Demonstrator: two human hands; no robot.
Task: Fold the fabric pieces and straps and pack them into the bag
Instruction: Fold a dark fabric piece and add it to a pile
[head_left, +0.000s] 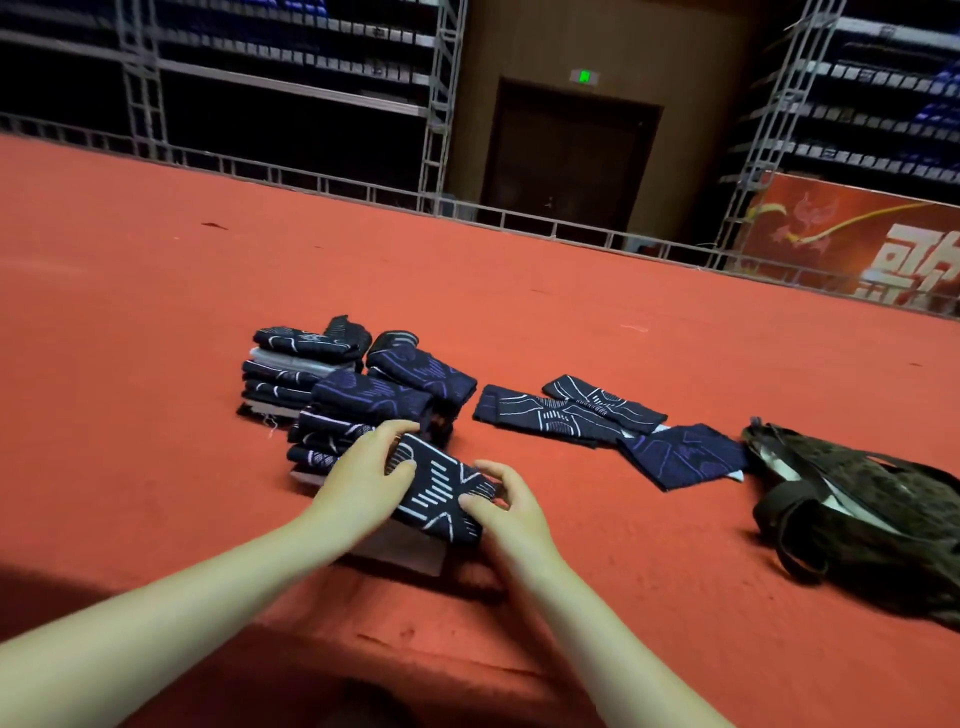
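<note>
A folded dark navy fabric piece with white line patterns is held between both hands just above the red carpet. My left hand grips its left end, fingers curled over the top edge. My right hand pinches its right end. Behind the hands, stacks of folded navy pieces stand side by side. To the right, three unfolded navy strips lie flat and overlapping. A dark brown bag with loose straps lies open at the far right.
The red carpet spreads wide on all sides. A metal truss rail runs along its far edge, with a red banner at the back right. A pale flat piece lies under the held fabric.
</note>
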